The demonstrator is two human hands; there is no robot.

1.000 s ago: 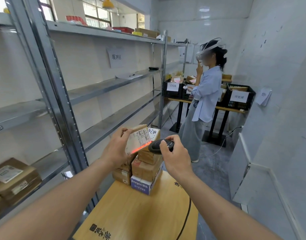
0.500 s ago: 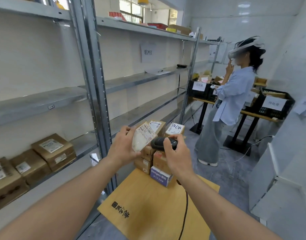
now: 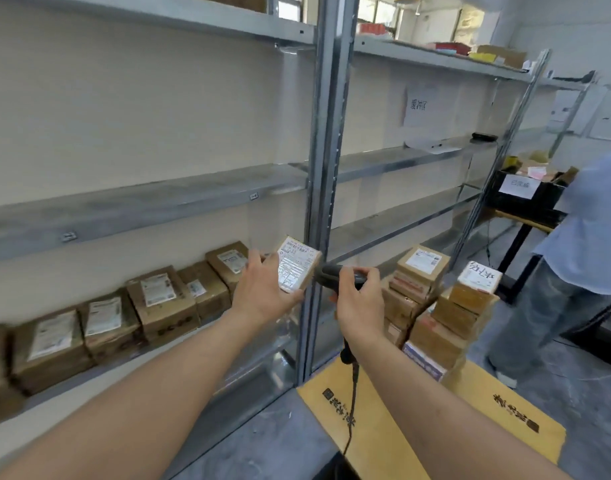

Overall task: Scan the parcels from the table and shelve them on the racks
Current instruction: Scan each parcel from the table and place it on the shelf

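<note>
Left hand (image 3: 262, 292) grips small parcel (image 3: 297, 264), label facing scanner (image 3: 338, 273) clutched in right hand (image 3: 357, 299); shelf row of boxes (image 3: 158, 299) lies left, nearer left hand.

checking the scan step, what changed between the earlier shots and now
The view swung left toward the rack. The left hand carried the small parcel off the table stack toward the shelved boxes. The red scan glow on its label is gone. Unchanged: the right hand grips the scanner; the table stack stands.
</note>
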